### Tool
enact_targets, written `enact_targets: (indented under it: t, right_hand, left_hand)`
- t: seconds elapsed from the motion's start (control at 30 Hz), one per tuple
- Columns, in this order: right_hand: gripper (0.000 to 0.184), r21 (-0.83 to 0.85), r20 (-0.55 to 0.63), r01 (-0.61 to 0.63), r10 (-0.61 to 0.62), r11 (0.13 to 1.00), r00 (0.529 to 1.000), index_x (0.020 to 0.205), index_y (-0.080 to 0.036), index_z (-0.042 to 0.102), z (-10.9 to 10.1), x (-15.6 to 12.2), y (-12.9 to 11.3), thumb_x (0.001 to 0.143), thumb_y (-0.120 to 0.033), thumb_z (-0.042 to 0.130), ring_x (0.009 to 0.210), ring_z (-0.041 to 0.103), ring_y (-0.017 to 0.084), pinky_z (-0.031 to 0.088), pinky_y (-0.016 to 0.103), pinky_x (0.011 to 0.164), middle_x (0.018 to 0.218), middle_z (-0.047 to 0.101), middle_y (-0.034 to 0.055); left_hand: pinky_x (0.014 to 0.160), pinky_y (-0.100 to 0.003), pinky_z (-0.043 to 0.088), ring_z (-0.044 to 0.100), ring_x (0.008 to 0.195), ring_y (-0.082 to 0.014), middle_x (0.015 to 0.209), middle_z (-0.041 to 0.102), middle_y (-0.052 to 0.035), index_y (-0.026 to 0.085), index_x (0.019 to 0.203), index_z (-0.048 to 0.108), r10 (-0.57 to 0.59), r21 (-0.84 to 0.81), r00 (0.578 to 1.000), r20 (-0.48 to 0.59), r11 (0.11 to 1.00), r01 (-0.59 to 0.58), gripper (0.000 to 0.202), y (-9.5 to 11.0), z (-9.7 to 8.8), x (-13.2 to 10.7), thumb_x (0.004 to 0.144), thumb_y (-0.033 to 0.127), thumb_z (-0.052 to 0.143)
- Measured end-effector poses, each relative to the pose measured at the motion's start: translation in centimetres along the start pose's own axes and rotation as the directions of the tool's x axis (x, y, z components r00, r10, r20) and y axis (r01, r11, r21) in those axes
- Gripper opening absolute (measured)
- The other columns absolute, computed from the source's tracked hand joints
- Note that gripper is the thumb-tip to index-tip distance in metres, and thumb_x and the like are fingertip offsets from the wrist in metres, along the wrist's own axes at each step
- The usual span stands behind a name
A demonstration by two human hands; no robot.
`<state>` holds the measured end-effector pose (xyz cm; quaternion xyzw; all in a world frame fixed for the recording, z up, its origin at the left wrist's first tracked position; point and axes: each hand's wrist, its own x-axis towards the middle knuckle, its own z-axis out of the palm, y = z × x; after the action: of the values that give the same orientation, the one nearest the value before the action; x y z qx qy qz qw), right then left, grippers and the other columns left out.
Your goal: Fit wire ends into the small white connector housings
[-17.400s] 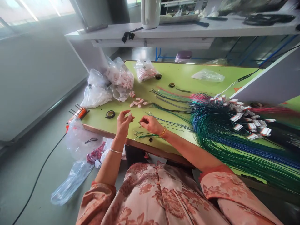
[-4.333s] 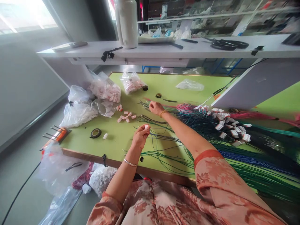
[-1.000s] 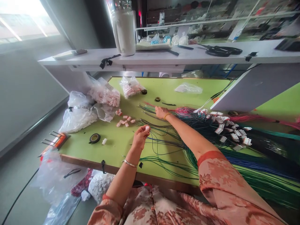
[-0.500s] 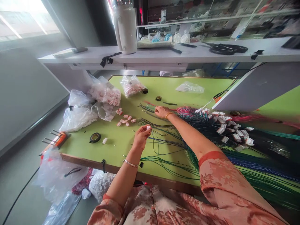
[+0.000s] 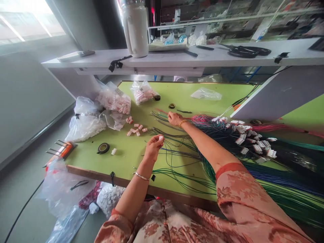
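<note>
My left hand [image 5: 153, 147] is raised over the green table [image 5: 131, 155], fingers pinched on a small white connector [image 5: 160, 137] with thin wires trailing from it. My right hand [image 5: 174, 118] reaches far forward, fingers closed on the ends of loose thin wires [image 5: 162, 118] lying on the table. A thick bundle of green, blue and red wires [image 5: 253, 162] with white connectors [image 5: 253, 143] on them lies to the right. Loose pink-white connectors [image 5: 136, 129] sit left of my right hand.
Plastic bags of connectors [image 5: 113, 99] stand at the table's left back. Tape rolls [image 5: 103, 147] and a lone white connector [image 5: 113, 151] lie near the left edge. An orange tool [image 5: 60, 152] sits at the corner. A white shelf [image 5: 177, 59] with a jug [image 5: 135, 27] spans overhead.
Little has moved in the last second: my right hand has shifted slightly on the far wires, and my left hand stays pinched on the connector. Earlier, both hands worked close together near the table edge.
</note>
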<state>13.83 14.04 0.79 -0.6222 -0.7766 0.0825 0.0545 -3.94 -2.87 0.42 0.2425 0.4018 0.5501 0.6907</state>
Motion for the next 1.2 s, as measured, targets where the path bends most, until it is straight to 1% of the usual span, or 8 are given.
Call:
enact_targets:
  t: [0.17,0.33,0.43,0.5,0.63,0.77,0.97,1.2]
  right_hand:
    - [0.021,0.219,-0.111,0.087,-0.064,0.972,0.992,0.097,-0.015,0.066,-0.6,1.7,-3.1,0.086,-0.019,0.05,0.08,0.06,0.015,0.041,0.022,0.072,0.094,0.072,0.0066]
    - [0.018,0.398,-0.237,0.237,-0.15,0.886,0.96,0.089,-0.013,0.067,-1.4,3.6,-7.7,0.081,-0.016,0.051,0.072,0.056,0.012,0.04,0.021,0.067,0.084,0.07,0.0043]
    - [0.015,0.509,-0.272,0.301,-0.181,0.806,0.945,0.083,-0.013,0.066,-1.9,3.3,-9.6,0.078,-0.017,0.052,0.067,0.053,0.011,0.039,0.021,0.064,0.078,0.068,0.0025]
    - [0.013,0.592,-0.274,0.317,-0.185,0.741,0.944,0.078,-0.013,0.064,-2.2,2.2,-10.2,0.076,-0.018,0.053,0.065,0.052,0.01,0.04,0.021,0.063,0.074,0.066,0.0017]
    - [0.014,0.733,-0.234,0.309,-0.202,0.606,0.951,0.072,-0.013,0.063,-2.8,-1.7,-9.6,0.073,-0.025,0.056,0.061,0.05,0.009,0.039,0.02,0.06,0.067,0.063,0.0001]
    - [0.018,0.782,-0.234,0.3,-0.189,0.546,0.954,0.069,-0.013,0.063,-3.0,-6.3,-8.1,0.07,-0.03,0.058,0.058,0.049,0.009,0.039,0.021,0.056,0.063,0.06,-0.0005]
    - [0.02,0.778,-0.245,0.286,-0.15,0.56,0.958,0.067,-0.013,0.062,-2.2,-10.9,-6.1,0.069,-0.033,0.059,0.055,0.048,0.008,0.038,0.02,0.052,0.061,0.06,0.0002]
    - [0.018,0.748,-0.217,0.235,-0.107,0.621,0.97,0.067,-0.014,0.062,-0.6,-12.7,-4.8,0.067,-0.031,0.06,0.052,0.046,0.008,0.036,0.019,0.05,0.058,0.059,-0.0011]
  left_hand:
    - [0.065,-0.023,0.041,0.056,0.069,-0.0081,0.084,0.069,-0.0045,0.014,0.087,0.071,0.004,0.011,1.0,0.013,1.0,-0.004,0.04,-0.1,-0.2,0.1,0.053,0.024,0.088]
    - [0.067,-0.023,0.042,0.056,0.07,-0.008,0.084,0.068,-0.0035,0.015,0.087,0.07,0.003,0.017,1.0,-0.012,1.0,-0.003,0.039,-0.3,-0.2,0.0,0.054,0.024,0.088]
    - [0.067,-0.023,0.042,0.055,0.07,-0.0076,0.084,0.067,-0.0031,0.014,0.087,0.07,0.019,-0.006,1.0,-0.015,1.0,-0.019,0.037,-0.4,-0.1,0.0,0.055,0.023,0.086]
    - [0.068,-0.023,0.042,0.055,0.07,-0.0071,0.084,0.067,-0.0029,0.014,0.086,0.07,0.026,-0.03,1.0,-0.01,0.999,-0.026,0.036,-0.5,-0.1,0.0,0.055,0.021,0.086]
    - [0.067,-0.023,0.042,0.054,0.069,-0.0067,0.083,0.066,-0.0019,0.014,0.085,0.069,0.021,-0.072,1.0,0.009,0.997,-0.021,0.034,-0.5,0.0,0.1,0.055,0.018,0.086]
    - [0.065,-0.022,0.042,0.053,0.067,-0.0061,0.082,0.065,-0.0013,0.014,0.084,0.069,0.016,-0.109,0.999,0.03,0.994,-0.013,0.03,-0.5,0.0,0.2,0.058,0.015,0.084]
    - [0.066,-0.02,0.044,0.055,0.068,-0.0053,0.082,0.063,0.0001,0.016,0.086,0.068,0.01,-0.151,0.999,0.036,0.988,-0.004,0.028,-0.7,0.0,0.6,0.062,0.01,0.081]
    - [0.073,-0.02,0.047,0.056,0.072,-0.0066,0.085,0.063,-0.0005,0.017,0.087,0.066,0.024,-0.132,0.998,0.062,0.991,-0.016,0.027,-0.8,0.2,0.5,0.064,0.012,0.079]
